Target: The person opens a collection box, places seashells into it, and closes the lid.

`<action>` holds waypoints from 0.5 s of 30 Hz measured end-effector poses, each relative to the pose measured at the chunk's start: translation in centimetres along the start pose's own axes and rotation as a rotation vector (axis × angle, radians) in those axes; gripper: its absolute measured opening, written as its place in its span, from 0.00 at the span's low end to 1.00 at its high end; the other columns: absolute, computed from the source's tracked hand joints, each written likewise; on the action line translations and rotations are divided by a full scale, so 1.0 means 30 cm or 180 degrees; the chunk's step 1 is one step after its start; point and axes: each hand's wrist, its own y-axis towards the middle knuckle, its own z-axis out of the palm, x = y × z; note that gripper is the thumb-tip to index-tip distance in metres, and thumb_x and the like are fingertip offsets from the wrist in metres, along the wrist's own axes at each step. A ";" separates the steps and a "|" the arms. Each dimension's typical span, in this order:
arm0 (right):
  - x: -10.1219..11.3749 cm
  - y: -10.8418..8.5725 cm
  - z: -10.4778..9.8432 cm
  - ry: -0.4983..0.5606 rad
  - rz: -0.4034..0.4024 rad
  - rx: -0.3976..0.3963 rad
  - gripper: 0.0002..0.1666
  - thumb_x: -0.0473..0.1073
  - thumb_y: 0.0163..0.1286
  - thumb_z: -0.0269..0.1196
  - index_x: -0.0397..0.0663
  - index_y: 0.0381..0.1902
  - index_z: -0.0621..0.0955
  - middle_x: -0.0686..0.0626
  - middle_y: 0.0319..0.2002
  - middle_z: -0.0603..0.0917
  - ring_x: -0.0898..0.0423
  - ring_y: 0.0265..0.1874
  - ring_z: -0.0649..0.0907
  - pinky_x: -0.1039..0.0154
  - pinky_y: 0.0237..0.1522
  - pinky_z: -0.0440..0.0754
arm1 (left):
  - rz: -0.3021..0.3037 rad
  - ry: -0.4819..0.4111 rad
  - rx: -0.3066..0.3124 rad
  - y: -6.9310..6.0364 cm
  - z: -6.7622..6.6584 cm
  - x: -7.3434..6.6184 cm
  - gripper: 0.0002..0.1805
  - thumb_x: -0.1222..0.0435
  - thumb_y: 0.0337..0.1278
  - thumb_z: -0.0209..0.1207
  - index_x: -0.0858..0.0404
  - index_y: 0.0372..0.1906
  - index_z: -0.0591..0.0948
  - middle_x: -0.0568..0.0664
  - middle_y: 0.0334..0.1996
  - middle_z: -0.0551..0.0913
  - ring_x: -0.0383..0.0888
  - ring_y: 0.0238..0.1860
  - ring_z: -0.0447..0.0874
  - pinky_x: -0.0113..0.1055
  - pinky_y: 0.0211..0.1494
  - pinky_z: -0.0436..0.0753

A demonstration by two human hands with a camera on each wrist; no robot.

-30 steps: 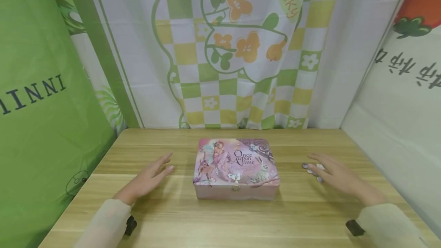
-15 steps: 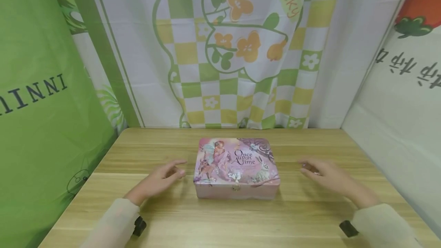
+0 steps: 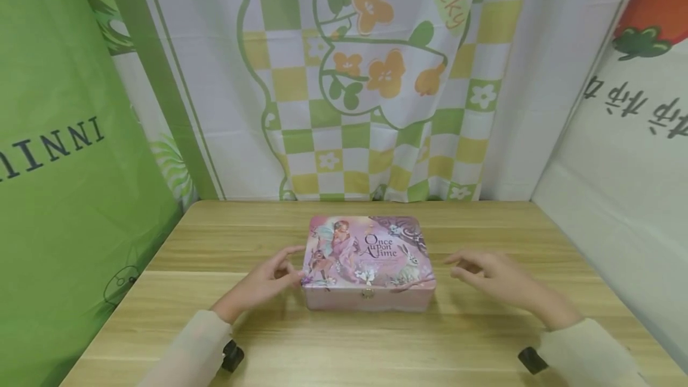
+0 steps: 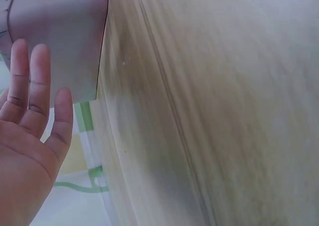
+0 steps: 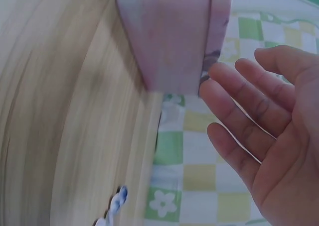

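A pink tin box (image 3: 369,255) printed with a fairy, a rabbit and the words "Once upon a Time" stands closed on the table, its small metal clasp (image 3: 368,294) facing me. At its left side is my left hand (image 3: 263,282), fingers loosely bent and fingertips at the box's edge; whether they touch it I cannot tell. My right hand (image 3: 500,279) hovers to the right of the box, a short gap away, fingers relaxed and holding nothing. In the right wrist view, small blue-and-white pieces (image 5: 117,201) lie on the table; in the head view the right hand hides them.
The wooden table (image 3: 344,351) meets a checked, flowered curtain (image 3: 376,136) at the back. Green cloth (image 3: 64,208) hangs on the left, white cloth (image 3: 629,208) on the right. A dark device is strapped at each wrist.
Both hands have moved inward toward the box, the left one now reaching its left edge. The small pieces beside the right hand have become covered by it. The box has stayed in place.
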 end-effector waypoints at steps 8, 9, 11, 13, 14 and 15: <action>0.059 0.027 0.033 0.0399 -0.0441 0.0109 0.13 0.39 0.75 0.61 0.45 0.55 0.82 0.61 0.36 0.86 0.63 0.34 0.84 0.63 0.37 0.86 | -0.0023 -0.0252 0.0003 0.010 0.008 0.013 0.35 0.59 0.68 0.62 0.56 0.76 0.63 0.50 0.36 0.85 0.51 0.43 0.83 0.49 0.59 0.75; 0.066 0.031 0.039 0.0440 -0.0487 0.0122 0.13 0.38 0.75 0.61 0.46 0.55 0.82 0.63 0.35 0.86 0.63 0.33 0.84 0.62 0.36 0.86 | -0.0020 -0.0260 0.0007 0.010 0.009 0.013 0.35 0.60 0.68 0.62 0.57 0.76 0.62 0.51 0.36 0.84 0.51 0.43 0.83 0.48 0.59 0.75; 0.081 0.039 0.051 0.0535 -0.0539 0.0169 0.12 0.38 0.75 0.60 0.47 0.54 0.83 0.65 0.34 0.85 0.64 0.32 0.84 0.63 0.33 0.85 | -0.0036 -0.0263 0.0014 0.008 0.010 0.012 0.36 0.60 0.68 0.62 0.57 0.76 0.62 0.51 0.36 0.84 0.51 0.43 0.83 0.47 0.57 0.76; 0.095 0.049 0.063 0.0583 -0.0570 0.0218 0.11 0.38 0.76 0.60 0.47 0.53 0.83 0.65 0.32 0.85 0.64 0.29 0.83 0.64 0.29 0.84 | -0.0051 -0.0245 0.0022 0.006 0.009 0.007 0.35 0.60 0.69 0.62 0.57 0.76 0.62 0.51 0.37 0.84 0.50 0.43 0.82 0.44 0.55 0.76; 0.102 0.054 0.070 0.0633 -0.0578 0.0251 0.11 0.38 0.76 0.59 0.47 0.53 0.83 0.64 0.32 0.85 0.63 0.28 0.83 0.65 0.27 0.83 | -0.0052 -0.0239 0.0024 0.005 0.008 0.004 0.35 0.59 0.69 0.61 0.57 0.76 0.62 0.51 0.37 0.84 0.50 0.43 0.82 0.43 0.53 0.76; 0.110 0.059 0.077 0.0654 -0.0595 0.0280 0.11 0.39 0.76 0.59 0.48 0.53 0.83 0.63 0.31 0.85 0.64 0.26 0.82 0.65 0.25 0.82 | -0.0053 -0.0233 0.0029 0.004 0.008 0.001 0.35 0.59 0.69 0.61 0.56 0.76 0.62 0.51 0.37 0.84 0.50 0.42 0.82 0.43 0.52 0.77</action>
